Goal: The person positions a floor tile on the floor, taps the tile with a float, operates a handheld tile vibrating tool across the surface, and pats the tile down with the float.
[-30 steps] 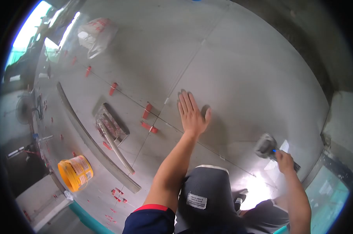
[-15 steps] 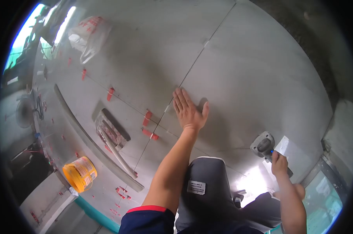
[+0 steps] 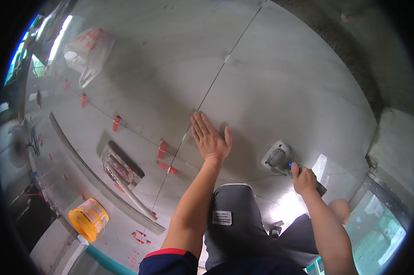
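Note:
My left hand [image 3: 211,140] lies flat on the large grey tiles [image 3: 271,82], fingers stretched out, with the fingertips beside a dark joint line. My right hand [image 3: 304,178] is wrapped round the handle of a grey power tool [image 3: 278,157] with a wide, ridged head and a small blue light. The tool's head is over the tile to the right of my left hand. Just left of my left hand, red wedges [image 3: 162,149] stand at the crossing of the joints.
A trowel-like tool [image 3: 122,167] and a long grey strip [image 3: 88,172] lie at the left. A yellow bucket [image 3: 89,219] rests tilted at the lower left. A plastic bag [image 3: 90,52] is at the upper left. More red wedges [image 3: 117,123] follow the joint.
The power tool and my right hand have moved left, nearer to my left hand. The view has shifted, and my left hand remains flat on the tile.

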